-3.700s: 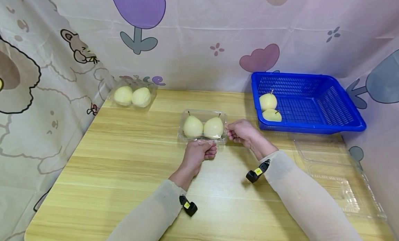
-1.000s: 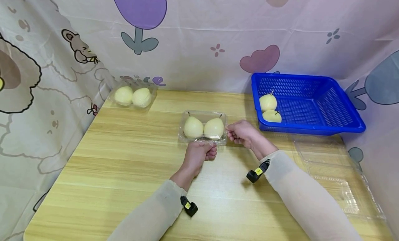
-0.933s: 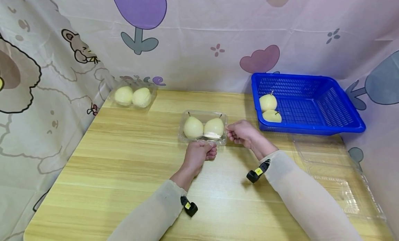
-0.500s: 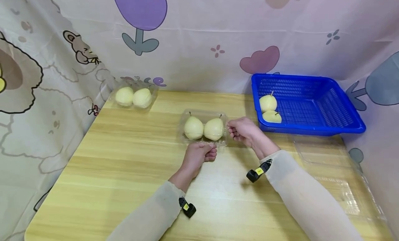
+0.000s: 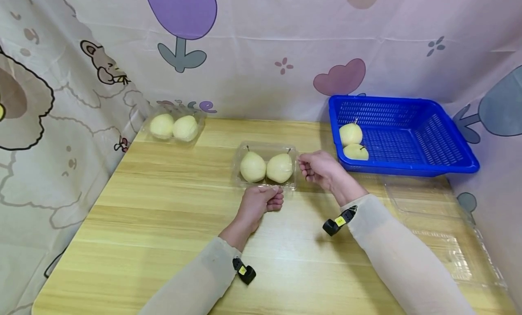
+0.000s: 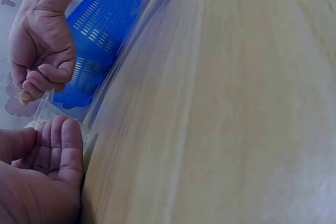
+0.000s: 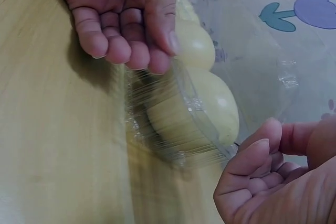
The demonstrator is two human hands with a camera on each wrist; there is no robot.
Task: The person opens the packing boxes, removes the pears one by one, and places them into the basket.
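In the head view, a clear plastic clamshell box (image 5: 264, 186) holding two pale yellow pears (image 5: 252, 167) sits mid-table. My left hand (image 5: 261, 204) pinches its front rim between thumb and fingers. At the box's right side is my right hand (image 5: 320, 169), fingers curled, its thumb and index finger at the edge of the lid. The right wrist view shows the ridged plastic side (image 7: 184, 124) below my left thumb, with the clear lid (image 7: 262, 77) tilted up behind the pears. The lid's contact with my right fingertips is hard to see because it is transparent.
Another clear box with two pears (image 5: 185, 128) stands at the back left. A blue plastic basket (image 5: 408, 167) with two pears (image 5: 350, 133) is at the back right. Clear plastic packaging (image 5: 440, 247) lies at the right table edge. A printed curtain (image 5: 261, 79) hangs behind.
My right hand has risen slightly at the box's right side. The glare across the front of the lid is gone, and the lid looks lifted a little. My left hand stays at the front rim.
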